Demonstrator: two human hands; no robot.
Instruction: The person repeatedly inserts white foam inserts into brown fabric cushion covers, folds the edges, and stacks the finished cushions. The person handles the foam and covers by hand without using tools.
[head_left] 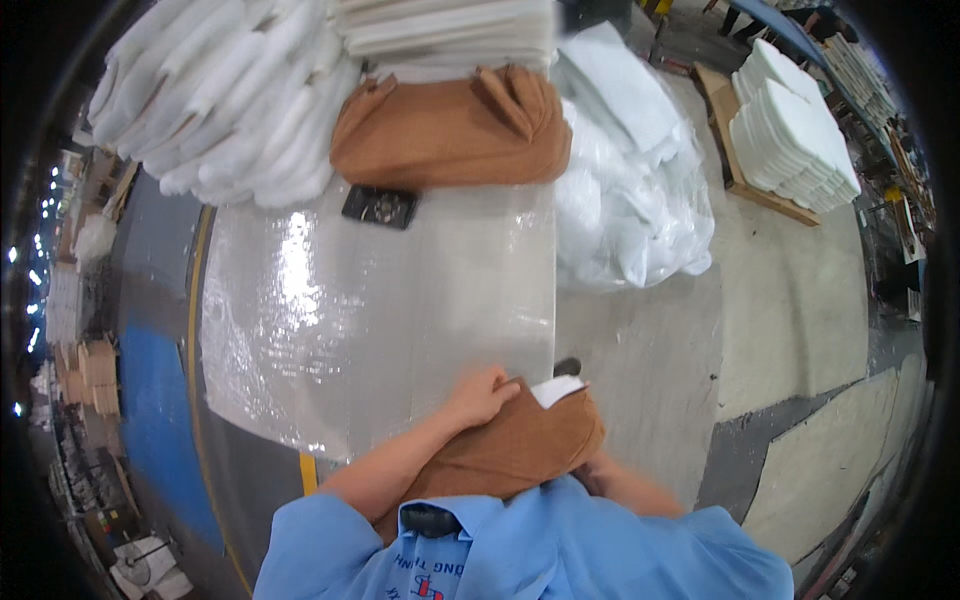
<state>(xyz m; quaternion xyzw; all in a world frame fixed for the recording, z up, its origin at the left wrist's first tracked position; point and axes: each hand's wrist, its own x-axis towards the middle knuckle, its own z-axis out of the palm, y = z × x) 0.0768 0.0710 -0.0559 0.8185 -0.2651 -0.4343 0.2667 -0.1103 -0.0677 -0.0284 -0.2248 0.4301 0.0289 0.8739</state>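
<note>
A brown fabric cushion cover (510, 440) with white filling (556, 390) showing at its open end is held against my body. My left hand (480, 396) is closed on the cover's upper edge, beside that opening. At the cover's right side, my right hand (592, 468) presses against it from below; its fingers are hidden behind the fabric. Another brown cover (450, 135), plump and with folded-over corners, lies at the far side of the plastic-wrapped table (400, 310). In front of it rests a flat black device (379, 207), like a phone.
White padded pieces (220, 100) are heaped at the far left, beside a stack of flat white sheets (450, 30). A clear plastic bag of white material (635, 190) stands right of the table. Farther right, white blocks (790, 135) sit on a wooden pallet (745, 170).
</note>
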